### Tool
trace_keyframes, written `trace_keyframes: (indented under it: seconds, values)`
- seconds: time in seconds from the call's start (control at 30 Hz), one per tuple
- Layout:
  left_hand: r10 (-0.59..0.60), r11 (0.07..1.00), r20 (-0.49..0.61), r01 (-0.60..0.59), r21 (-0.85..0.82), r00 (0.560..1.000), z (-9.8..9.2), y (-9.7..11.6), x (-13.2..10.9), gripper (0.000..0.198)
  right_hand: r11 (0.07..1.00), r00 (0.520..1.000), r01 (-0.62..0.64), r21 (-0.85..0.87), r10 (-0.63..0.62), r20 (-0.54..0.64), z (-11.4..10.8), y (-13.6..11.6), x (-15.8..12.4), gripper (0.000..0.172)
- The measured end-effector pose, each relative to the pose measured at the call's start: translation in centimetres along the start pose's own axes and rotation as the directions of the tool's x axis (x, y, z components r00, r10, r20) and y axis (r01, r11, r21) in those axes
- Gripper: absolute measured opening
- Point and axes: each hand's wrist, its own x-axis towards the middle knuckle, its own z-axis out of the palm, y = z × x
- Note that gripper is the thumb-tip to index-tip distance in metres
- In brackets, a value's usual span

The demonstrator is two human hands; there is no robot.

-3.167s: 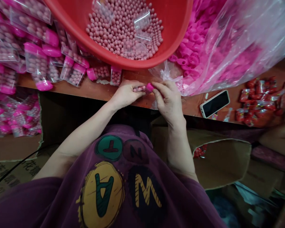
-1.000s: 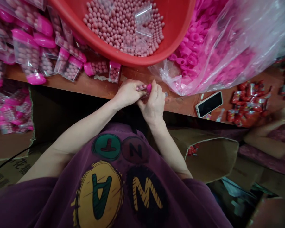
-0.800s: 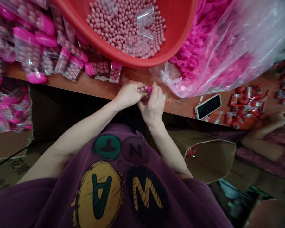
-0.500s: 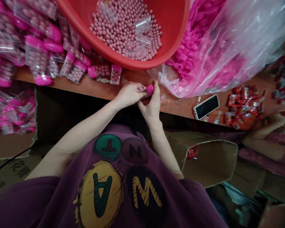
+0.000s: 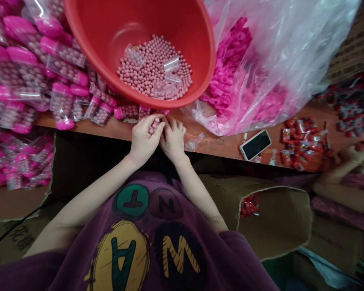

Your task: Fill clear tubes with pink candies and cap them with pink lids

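Head view: left hand is closed round what reads as a bottle. Pink contents show between thumb and curled fingers; walls too small to make out. Right hand sits knuckles up just beside it, fingers bent down near the left fingertips; can't tell if it pinches anything. Bottle is over the near edge of the table, on the wearer's side of the red bowl.

Why so, as a guess: thumb against fingers braces the bottle's sides and leaves its far end to the right hand. Bowl of loose beads sits straight ahead, caps in their bag to the right, capped bottles heaped left. Probably keeps each within short reach. Clear containers lie on the beads.

Axis: visible strip slants away from the wearer, leaning right, toward the bowl. Both ends covered, so can't say which is the cap end. Pink bit just past the fingertips: bottle's cap or a separate piece, unclear.

Phone and red packets lie further right, well apart from both hands.
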Motion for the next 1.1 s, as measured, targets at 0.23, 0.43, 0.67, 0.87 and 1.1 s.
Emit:
trace_keyframes:
  seconds: [0.23,0.43,0.67,0.87,1.1]
  values:
    - [-0.214,0.847,0.308,0.333,-0.414,0.927,3.1,0.6,1.4,0.031,0.950,0.877,-0.102,0.296,0.226,-0.424,-6.2,10.4,2.6,0.041]
    - [-0.184,0.735,0.513,0.464,-0.495,0.838,5.7,0.3,2.3,0.035,0.970,0.962,-0.193,-0.145,0.158,-0.224,-6.6,17.5,8.0,0.034]
    - [-0.104,0.755,0.445,0.362,-0.547,0.889,6.6,-1.8,2.7,0.038,0.987,0.964,-0.142,-0.076,0.120,-0.237,-6.3,15.4,7.4,0.032]
    - [-0.140,0.727,0.471,0.413,-0.548,0.871,6.6,-1.9,2.6,0.031,0.979,0.987,-0.023,0.201,0.055,-0.154,-9.0,8.5,0.4,0.042]
    - [-0.123,0.658,0.546,0.480,-0.580,0.828,5.7,-1.6,2.1,0.028,0.936,0.974,-0.077,0.344,0.144,-0.174,-7.9,5.5,-2.1,0.048]
